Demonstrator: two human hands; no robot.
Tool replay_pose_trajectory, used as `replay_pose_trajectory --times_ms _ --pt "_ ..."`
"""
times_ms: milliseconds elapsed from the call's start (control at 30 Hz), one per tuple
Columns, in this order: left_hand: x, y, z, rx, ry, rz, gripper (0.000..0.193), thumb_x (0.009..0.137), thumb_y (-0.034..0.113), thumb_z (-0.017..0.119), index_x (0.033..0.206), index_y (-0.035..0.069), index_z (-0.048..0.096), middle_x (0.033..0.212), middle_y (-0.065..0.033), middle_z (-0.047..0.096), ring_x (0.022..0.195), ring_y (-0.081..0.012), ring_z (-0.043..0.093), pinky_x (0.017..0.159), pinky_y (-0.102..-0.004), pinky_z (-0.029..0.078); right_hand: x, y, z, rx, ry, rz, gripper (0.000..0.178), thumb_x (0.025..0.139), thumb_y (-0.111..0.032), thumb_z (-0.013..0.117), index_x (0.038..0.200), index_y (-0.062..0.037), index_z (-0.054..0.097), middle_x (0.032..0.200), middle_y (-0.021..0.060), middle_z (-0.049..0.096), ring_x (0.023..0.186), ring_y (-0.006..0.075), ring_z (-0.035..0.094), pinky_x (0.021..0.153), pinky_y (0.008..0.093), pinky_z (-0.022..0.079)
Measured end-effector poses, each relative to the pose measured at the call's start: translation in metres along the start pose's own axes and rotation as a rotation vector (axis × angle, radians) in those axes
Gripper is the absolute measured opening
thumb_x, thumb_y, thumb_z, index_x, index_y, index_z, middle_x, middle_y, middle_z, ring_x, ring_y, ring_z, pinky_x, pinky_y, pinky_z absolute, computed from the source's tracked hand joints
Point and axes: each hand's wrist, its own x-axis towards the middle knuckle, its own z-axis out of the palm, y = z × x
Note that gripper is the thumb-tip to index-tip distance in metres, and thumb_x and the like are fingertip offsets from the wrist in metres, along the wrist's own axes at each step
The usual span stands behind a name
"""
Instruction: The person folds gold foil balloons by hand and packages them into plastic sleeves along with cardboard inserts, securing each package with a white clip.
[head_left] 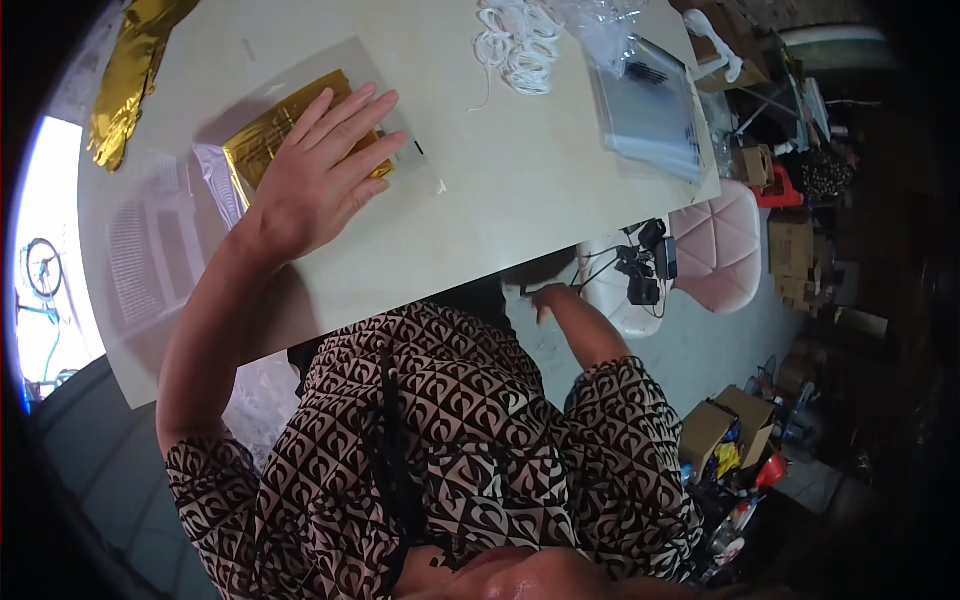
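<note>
My left hand (320, 170) lies flat on a folded gold foil sheet (250, 150), its fingers stretched out and slightly apart. The foil is in or under a clear plastic bag (415, 150), whose edges spread past it on the tabletop. Below the table's near edge, at the right of my lap, is my right hand (550, 297). Its fingers are small and partly blurred, with a pale patch beside them, so I cannot make out whether it holds anything. Black power adapters (645, 262) with cables lie on a seat just right of it.
The pale table (480, 190) carries coiled white cords (520, 45) at the far side and a stack of clear plastic bags (650, 115) at the right. More gold foil (125, 90) hangs at the far left. A pink chair (718, 245) and an open cardboard box (735, 425) stand right.
</note>
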Motion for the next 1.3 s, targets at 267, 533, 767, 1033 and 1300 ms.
replay_pose_trajectory --times_ms 267,533,767,1033,1300 --pt "0.014 0.008 -0.001 0.035 0.014 0.054 0.050 0.075 0.013 0.081 0.122 0.008 0.066 0.147 -0.0115 0.052 0.137 -0.0291 0.048 0.117 -0.0513 0.034 0.006 0.040 0.040 0.250 0.240 0.596 0.020 0.081 -0.028 0.072 0.090 -0.0107 0.075 0.093 0.0164 0.073 0.088 0.0281 0.073 0.078 0.0395 0.058" --pt "-0.020 0.023 -0.045 0.157 -0.021 -0.041 0.045 0.077 0.018 0.080 0.119 0.012 0.063 0.142 -0.0093 0.055 0.129 -0.0306 0.055 0.111 -0.0520 0.043 0.105 -0.064 -0.058 1.259 1.260 -0.147 0.048 0.087 -0.045 0.069 0.118 -0.0083 0.065 0.101 0.0111 0.069 0.082 0.0261 0.066 0.070 0.0407 0.054" --pt "0.004 0.016 -0.051 0.179 0.038 0.048 0.039 0.080 0.020 0.078 0.115 0.011 0.065 0.138 -0.0104 0.059 0.123 -0.0319 0.060 0.110 -0.0531 0.043 0.095 -0.080 0.019 0.229 0.692 0.481 0.048 0.091 -0.018 0.059 0.137 -0.0059 0.054 0.133 0.0206 0.060 0.124 0.0348 0.058 0.103 0.0444 0.049" --pt "-0.082 0.053 -0.114 0.231 0.009 -0.259 0.041 0.083 0.027 0.078 0.118 0.010 0.067 0.132 -0.0113 0.063 0.119 -0.0291 0.063 0.109 -0.0512 0.044 -0.159 -0.292 -0.306 0.422 0.327 -0.018 0.019 0.086 -0.011 0.062 0.099 -0.0046 0.073 0.095 0.0120 0.074 0.090 0.0287 0.069 0.086 0.0396 0.053" --pt "-0.136 0.094 -0.056 0.190 0.038 -0.463 0.057 0.079 0.041 0.079 0.122 0.005 0.065 0.134 -0.0114 0.061 0.124 -0.0297 0.058 0.110 -0.0502 0.041 -0.187 -0.327 -0.399 -0.042 1.292 -0.485 0.030 0.079 0.001 0.061 0.106 -0.0037 0.074 0.114 0.0103 0.072 0.110 0.0348 0.065 0.104 0.0457 0.046"
